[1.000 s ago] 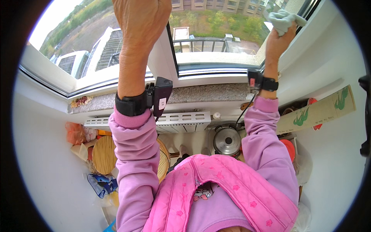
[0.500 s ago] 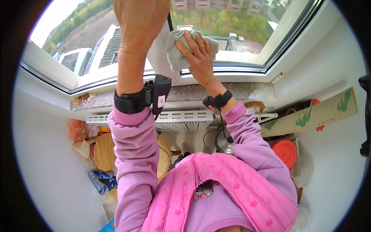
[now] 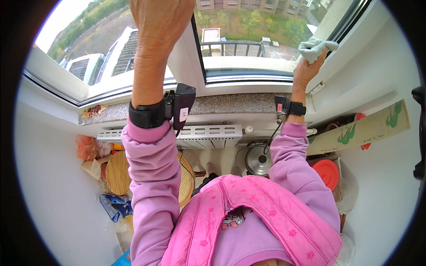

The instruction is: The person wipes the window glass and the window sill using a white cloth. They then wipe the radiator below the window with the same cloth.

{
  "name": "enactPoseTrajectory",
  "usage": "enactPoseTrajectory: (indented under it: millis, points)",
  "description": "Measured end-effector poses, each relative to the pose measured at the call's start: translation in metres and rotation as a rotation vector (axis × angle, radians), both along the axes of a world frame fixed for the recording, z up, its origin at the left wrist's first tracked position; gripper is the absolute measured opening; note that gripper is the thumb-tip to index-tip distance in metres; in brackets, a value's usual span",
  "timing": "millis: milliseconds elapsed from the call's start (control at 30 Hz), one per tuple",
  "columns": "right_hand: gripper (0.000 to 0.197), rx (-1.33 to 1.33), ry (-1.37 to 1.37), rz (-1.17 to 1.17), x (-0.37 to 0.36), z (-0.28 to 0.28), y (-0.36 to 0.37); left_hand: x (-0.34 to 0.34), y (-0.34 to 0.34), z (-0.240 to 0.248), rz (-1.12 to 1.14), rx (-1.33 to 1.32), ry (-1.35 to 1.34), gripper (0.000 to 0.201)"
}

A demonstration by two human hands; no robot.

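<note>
From where I sit, I see the right hand (image 3: 307, 71) raised on the far right, fingers closed around a bunched pale cloth (image 3: 312, 48). The cloth is at the right edge of the window pane (image 3: 248, 26), near the white frame (image 3: 333, 62); I can't tell how much of it presses on the glass. The left hand (image 3: 162, 22) is high in front of the post (image 3: 186, 62) between the panes, its fingers cut off by the upper edge, so I can't tell whether they are spread, curled or gripping. For good work at that edge, I'd want the cloth folded into a flat pad under the fingertips, since a loose bunch would probably press unevenly and skip the corner by the seal. I'd favour steady, light pressure and a relaxed wrist, with the body balanced rather than leaning on the glass. The cable (image 3: 274, 137) hanging from the right wrist needs slack and should stay clear of the pot (image 3: 258, 160) below. On the left, I'd keep sleeves off the small heap of seeds (image 3: 92, 111) on the stone sill (image 3: 239, 103).
</note>
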State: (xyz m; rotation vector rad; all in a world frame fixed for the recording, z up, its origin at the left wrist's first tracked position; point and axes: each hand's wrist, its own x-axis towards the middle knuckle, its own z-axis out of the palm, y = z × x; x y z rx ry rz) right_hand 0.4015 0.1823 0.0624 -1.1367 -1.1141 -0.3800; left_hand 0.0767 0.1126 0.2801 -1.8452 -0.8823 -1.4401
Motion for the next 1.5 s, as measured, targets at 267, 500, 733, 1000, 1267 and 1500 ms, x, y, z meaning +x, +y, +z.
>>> enactPoseTrajectory:
  millis: [267, 500, 733, 1000, 1267, 1500]
  points:
    - [0.061, -0.038, -0.158, 0.267, -0.155, -0.030, -0.011, 0.001, 0.004, 0.000, -0.028, 0.046, -0.018, 0.012]
    - [0.074, -0.133, -0.367, 0.522, -0.228, -0.038, -0.038, -0.002, 0.004, 0.001, 0.025, 0.061, 0.003, 0.013]
    - [0.066, -0.308, -0.713, 0.446, -0.143, -0.087, -0.046, -0.001, 0.005, 0.001, -0.039, 0.074, 0.026, 0.013]
    - [0.063, -0.264, -0.587, 0.117, -0.018, -0.111, -0.048, -0.001, 0.000, 0.002, -0.043, 0.078, 0.039, 0.015]
    - [0.059, -0.306, -0.045, -0.286, 0.027, -0.109, -0.037, -0.001, 0.001, 0.003, -0.040, 0.086, 0.037, 0.015]
    - [0.052, -0.317, 0.288, -0.137, 0.015, -0.126, -0.010, -0.001, 0.004, 0.001, -0.048, 0.088, 0.028, 0.016]
